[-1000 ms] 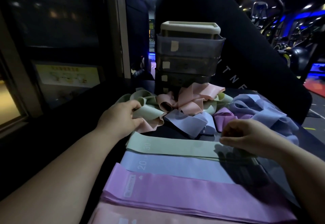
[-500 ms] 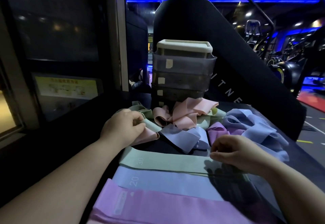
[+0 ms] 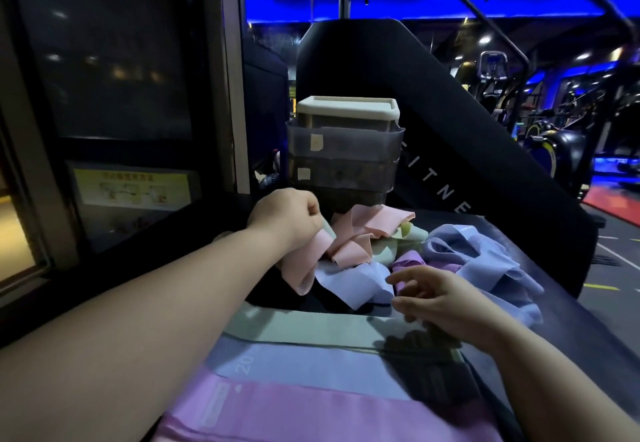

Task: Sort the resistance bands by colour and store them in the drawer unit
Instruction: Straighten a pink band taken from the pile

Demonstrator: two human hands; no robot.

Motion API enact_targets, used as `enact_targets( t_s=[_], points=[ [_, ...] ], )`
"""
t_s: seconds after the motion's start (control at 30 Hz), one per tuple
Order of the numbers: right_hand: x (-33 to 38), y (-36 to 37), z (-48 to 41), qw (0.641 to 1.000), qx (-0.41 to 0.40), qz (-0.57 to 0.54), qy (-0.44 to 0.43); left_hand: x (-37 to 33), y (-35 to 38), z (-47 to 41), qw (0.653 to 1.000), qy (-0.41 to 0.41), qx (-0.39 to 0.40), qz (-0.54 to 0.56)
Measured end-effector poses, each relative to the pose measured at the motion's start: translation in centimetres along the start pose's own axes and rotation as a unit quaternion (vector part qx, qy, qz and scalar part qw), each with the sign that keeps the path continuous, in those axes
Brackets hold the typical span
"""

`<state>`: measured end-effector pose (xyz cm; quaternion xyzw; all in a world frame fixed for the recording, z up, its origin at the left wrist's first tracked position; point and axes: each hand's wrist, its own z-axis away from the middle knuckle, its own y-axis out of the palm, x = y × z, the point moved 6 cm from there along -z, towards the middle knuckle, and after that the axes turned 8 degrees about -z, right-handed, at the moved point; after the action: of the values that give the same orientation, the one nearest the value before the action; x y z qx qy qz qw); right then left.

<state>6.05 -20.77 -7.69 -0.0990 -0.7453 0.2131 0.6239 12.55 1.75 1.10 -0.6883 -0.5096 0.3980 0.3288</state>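
Observation:
My left hand (image 3: 287, 221) grips a pink band (image 3: 306, 261) and holds it lifted off the tangled pile of pink, green, blue and purple bands (image 3: 408, 251). My right hand (image 3: 440, 299) hovers over the near edge of the pile with its fingers loosely spread and nothing in them. Close to me lie flat sorted bands: a green one (image 3: 304, 329), a blue one marked 20 (image 3: 304, 369) and a purple one (image 3: 311, 414). The grey drawer unit (image 3: 346, 157) with a cream top stands behind the pile, its drawers closed.
A large black gym-machine housing (image 3: 467, 150) rises behind and to the right of the drawer unit. At my left stands a dark glass panel with a yellow sign (image 3: 133, 188). The dark surface drops off on the right toward the gym floor (image 3: 613, 258).
My left hand closed on a pink band and raised it from the pile. My right hand let go its pinch at the green band's edge and opened. My head tilted upward.

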Motion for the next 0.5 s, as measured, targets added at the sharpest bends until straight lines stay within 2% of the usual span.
enact_targets(
  t_s=[0.13,0.27,0.4,0.5],
  points=[
    [0.4,0.3,0.2,0.998,0.011,-0.066,0.017,-3.0,0.5,-0.6,0.994,-0.033,0.013,0.104],
    [0.5,0.5,0.0,0.992,-0.007,-0.125,0.029,-5.5,2.2,-0.5,0.976,-0.056,0.063,0.203],
    [-0.1,0.3,-0.2,0.983,-0.049,-0.171,0.048,-6.7,4.0,0.3,0.938,-0.094,0.102,0.318],
    [0.0,0.8,-0.2,0.976,-0.037,-0.208,0.060,-7.1,4.8,0.5,0.908,-0.111,0.129,0.383]
  ],
)
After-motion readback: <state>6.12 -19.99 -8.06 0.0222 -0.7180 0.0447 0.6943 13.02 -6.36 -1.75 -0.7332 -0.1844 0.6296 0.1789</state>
